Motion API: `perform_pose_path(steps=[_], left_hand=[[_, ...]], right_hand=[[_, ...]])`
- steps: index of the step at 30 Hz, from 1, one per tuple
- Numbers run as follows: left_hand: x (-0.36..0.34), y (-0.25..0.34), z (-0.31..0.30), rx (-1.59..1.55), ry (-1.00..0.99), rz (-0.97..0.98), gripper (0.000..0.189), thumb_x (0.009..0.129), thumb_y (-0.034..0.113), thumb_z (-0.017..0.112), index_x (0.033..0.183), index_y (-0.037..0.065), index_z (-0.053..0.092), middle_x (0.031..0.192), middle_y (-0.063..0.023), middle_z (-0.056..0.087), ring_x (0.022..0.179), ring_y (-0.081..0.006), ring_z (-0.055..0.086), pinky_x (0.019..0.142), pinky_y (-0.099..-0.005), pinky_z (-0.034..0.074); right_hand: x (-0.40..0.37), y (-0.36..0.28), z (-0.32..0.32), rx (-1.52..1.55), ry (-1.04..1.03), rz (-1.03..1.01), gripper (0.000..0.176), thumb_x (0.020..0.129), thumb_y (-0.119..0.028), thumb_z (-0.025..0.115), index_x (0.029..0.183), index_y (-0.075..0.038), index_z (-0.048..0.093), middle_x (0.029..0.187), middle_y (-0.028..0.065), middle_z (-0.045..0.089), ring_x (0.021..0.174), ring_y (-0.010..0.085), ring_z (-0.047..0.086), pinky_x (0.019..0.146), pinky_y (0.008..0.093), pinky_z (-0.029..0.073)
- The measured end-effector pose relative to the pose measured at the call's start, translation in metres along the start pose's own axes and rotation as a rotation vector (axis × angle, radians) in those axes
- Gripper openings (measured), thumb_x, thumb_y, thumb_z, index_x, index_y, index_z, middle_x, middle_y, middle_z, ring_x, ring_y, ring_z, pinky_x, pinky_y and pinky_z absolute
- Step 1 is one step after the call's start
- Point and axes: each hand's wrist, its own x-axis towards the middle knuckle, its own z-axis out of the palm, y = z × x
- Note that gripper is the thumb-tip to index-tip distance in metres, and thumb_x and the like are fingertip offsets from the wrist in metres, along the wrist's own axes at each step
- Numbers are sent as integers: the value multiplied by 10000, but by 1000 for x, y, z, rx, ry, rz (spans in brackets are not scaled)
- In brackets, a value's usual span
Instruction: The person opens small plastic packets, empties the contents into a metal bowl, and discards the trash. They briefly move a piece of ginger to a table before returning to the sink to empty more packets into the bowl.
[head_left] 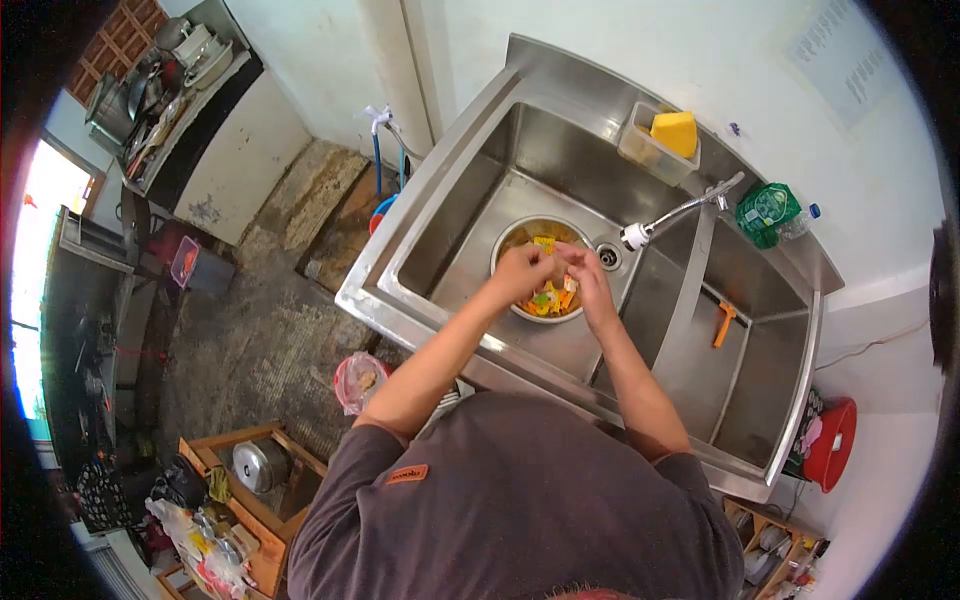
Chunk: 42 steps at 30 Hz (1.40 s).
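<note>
A round metal bowl (546,319) stands in the left basin of the steel sink, holding yellow, orange and green pieces (545,301) that look like cut vegetables or scraps. Over this bowl my left hand (526,273) is closed, its fingers curled towards my right. My right hand (588,282) comes in from the other side with bent fingers, and the fingertips of both meet above the pieces. Whatever is pinched between them is too small and covered to name. The drain (608,256) lies just right of the bowl.
A faucet (680,212) reaches over the sink from the back. On the back ledge sit a plastic tub (640,150) with a yellow sponge (675,133) and a green pouch (768,215). An orange-handled scraper (722,325) lies in the right basin.
</note>
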Motion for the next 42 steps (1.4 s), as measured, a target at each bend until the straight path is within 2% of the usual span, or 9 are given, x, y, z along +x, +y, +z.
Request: perform_pose_path(steps=[3,4,5,8,11,15,20,32,42], left_hand=[[3,15,-11,-184,-51,-107,268,897,270,529,745,58,589,577,-22,568,421,-98,490,357,-245,371],[6,14,-14,-195,-52,-118,268,897,270,529,745,58,589,577,-22,568,421,-98,490,357,-245,371],[7,14,-17,-254,-61,-130,249,909,251,511,781,55,597,614,-19,569,449,-100,500,365,-242,363],[2,19,-21,-319,-54,-176,231,924,238,503,824,56,604,669,-13,573,482,-95,509,368,-236,347],[-1,15,-19,-375,13,-221,271,940,314,553,845,64,596,692,-2,563,497,-82,504,363,-231,332],[-21,5,-28,-474,84,-161,324,956,378,579,827,81,568,685,6,535,500,-79,495,366,-229,322],[-71,-13,-37,-496,161,-137,315,959,347,582,803,75,549,658,0,521,490,-75,479,365,-232,320],[-190,-25,-53,-588,317,-91,316,971,333,583,794,74,547,681,-10,535,505,-81,490,388,-218,326],[-244,-70,-63,-617,486,-136,311,986,329,562,801,80,544,688,2,527,518,-73,491,395,-222,341]], right_hand=[[-6,-21,13,191,-36,174,277,969,-123,523,1216,2,534,1160,109,592,1210,196,495,1042,328,366],[-4,-8,15,144,-93,36,329,983,-151,555,1271,1,511,1124,73,591,1122,158,542,952,298,429],[-5,-5,12,140,-95,50,329,983,-151,555,1271,1,511,1124,73,591,1122,158,542,952,298,429],[-4,-1,2,25,-111,224,383,971,-134,574,1325,-14,493,1128,46,589,903,109,597,719,240,451],[-1,2,0,215,-26,308,388,968,-152,584,1323,-19,500,1075,48,601,890,108,598,680,221,431],[6,3,-20,49,-31,422,438,957,-203,616,1332,-13,492,993,15,631,835,84,595,656,214,422],[22,42,-45,-143,75,464,298,908,-233,696,1042,8,581,881,63,651,691,82,589,513,188,407],[68,85,-56,-688,-22,444,273,891,-228,648,1085,-39,683,847,57,699,635,95,615,565,249,483],[75,86,-39,-708,6,367,267,890,-224,588,1088,-79,693,902,82,699,744,165,637,682,305,501]])
